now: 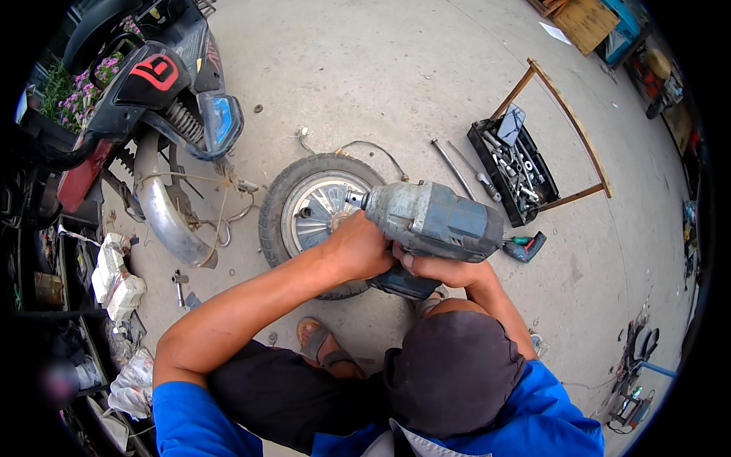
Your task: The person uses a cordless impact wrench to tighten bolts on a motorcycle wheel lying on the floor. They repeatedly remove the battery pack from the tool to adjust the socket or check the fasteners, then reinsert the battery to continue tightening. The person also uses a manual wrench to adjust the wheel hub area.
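Observation:
A grey-blue cordless impact wrench (438, 221) lies across both my hands, its socket (355, 198) pointing left over a wheel. My left hand (359, 245) is closed against the underside of its front end. Behind it, my right hand (445, 268) wraps the grip, which is mostly hidden. The dark battery (402, 284) shows below the hands. Flat on the ground lies the wheel, with a black tyre (276, 199) and a silver hub (308, 217). A dark nut-like piece (305, 213) shows on the hub. A cable (373, 144) runs out past the tyre's far side.
At left stands a scooter with its metal rear fender (171, 221) exposed. A black toolbox (518, 171) of sockets and wrenches, with a phone (511, 124) on top, sits right beside a wooden frame (571, 107). A long bar (454, 169) and a socket tool (180, 286) lie on the concrete.

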A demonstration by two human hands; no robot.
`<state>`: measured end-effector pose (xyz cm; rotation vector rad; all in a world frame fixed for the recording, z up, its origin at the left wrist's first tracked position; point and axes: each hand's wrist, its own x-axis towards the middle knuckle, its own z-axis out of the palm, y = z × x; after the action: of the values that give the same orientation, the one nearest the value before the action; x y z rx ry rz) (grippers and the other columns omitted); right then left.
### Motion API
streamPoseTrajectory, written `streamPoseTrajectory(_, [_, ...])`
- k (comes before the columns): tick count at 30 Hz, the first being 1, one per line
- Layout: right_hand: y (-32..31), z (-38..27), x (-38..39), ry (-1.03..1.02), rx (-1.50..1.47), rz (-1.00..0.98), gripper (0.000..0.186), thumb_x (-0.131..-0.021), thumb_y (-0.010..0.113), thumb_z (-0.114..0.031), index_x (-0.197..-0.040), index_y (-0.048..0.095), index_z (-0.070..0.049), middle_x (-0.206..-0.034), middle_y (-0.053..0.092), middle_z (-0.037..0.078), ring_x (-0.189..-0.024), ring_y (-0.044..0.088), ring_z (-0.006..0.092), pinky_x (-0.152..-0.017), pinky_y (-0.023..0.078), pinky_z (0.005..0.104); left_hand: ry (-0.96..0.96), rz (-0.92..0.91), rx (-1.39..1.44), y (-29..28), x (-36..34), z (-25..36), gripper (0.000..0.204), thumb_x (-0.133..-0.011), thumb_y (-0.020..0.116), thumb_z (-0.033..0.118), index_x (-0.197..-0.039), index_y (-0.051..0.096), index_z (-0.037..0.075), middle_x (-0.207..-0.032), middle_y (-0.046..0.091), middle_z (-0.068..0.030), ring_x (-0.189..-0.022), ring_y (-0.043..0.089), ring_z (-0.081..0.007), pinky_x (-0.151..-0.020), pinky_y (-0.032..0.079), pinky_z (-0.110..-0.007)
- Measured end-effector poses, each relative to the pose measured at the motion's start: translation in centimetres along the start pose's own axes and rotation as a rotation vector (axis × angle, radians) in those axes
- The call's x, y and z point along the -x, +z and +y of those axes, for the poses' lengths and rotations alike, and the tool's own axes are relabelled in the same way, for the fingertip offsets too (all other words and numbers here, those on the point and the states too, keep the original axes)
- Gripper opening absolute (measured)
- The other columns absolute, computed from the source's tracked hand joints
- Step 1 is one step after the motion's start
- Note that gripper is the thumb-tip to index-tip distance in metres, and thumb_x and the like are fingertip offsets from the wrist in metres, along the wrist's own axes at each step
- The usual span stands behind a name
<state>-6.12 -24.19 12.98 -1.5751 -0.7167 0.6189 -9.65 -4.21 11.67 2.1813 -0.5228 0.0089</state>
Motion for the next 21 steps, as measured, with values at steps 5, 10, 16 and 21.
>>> streamPoseTrajectory(5, [-0.1, 1.0, 0.3, 0.057, -0.175, 0.011, 0.027, -0.079, 0.076, -0.01, -0.104, 0.07, -0.004, -0.094, 0.072, 0.007, -0.081, 0.066, 0.018, -0.073, 0.053, 0.0342, -0.021, 0.02, 0.059, 0.6, 0.0, -0.4, 0.023, -0.074, 0.068, 0.007, -0.097, 0.069, 0.002, -0.092, 0.069, -0.0217, -0.092, 0.066, -0.0425, -0.077, 0.053, -0.045])
streamPoseTrajectory(10, [0.0, 0.9, 0.2, 0.162, -0.416, 0.027, 0.036, -0.077, 0.073, -0.007, -0.11, 0.062, 0.002, -0.08, 0.061, 0.007, -0.068, 0.056, 0.0154, -0.061, 0.046, 0.0302, -0.129, -0.046, -0.091, 0.3, -0.3, -0.7, 0.014, -0.075, 0.067, 0.014, -0.079, 0.071, 0.001, -0.076, 0.066, -0.023, -0.078, 0.065, -0.0443, -0.067, 0.054, -0.049])
streamPoseTrajectory(16, [-0.1, 1.3, 0.3, 0.091, -0.42, 0.013, 0.031, -0.079, 0.072, -0.005, -0.108, 0.065, 0.0, -0.086, 0.065, 0.006, -0.071, 0.059, 0.0141, -0.063, 0.048, 0.0301, -0.15, -0.031, -0.185, 0.1, 0.1, -0.7, 0.021, -0.076, 0.064, 0.02, -0.074, 0.071, 0.0, -0.073, 0.066, -0.0227, -0.074, 0.066, -0.0428, -0.066, 0.053, -0.052])
streamPoseTrajectory(21, [0.0, 1.4, 0.3, 0.064, -0.453, -0.01, 0.029, -0.08, 0.072, -0.006, -0.108, 0.067, -0.002, -0.088, 0.067, 0.004, -0.074, 0.061, 0.0132, -0.066, 0.049, 0.029, -0.169, -0.035, -0.196, 0.0, 0.4, -1.1, 0.021, -0.077, 0.063, 0.018, -0.074, 0.071, -0.001, -0.074, 0.066, -0.0237, -0.076, 0.066, -0.0428, -0.068, 0.053, -0.052])
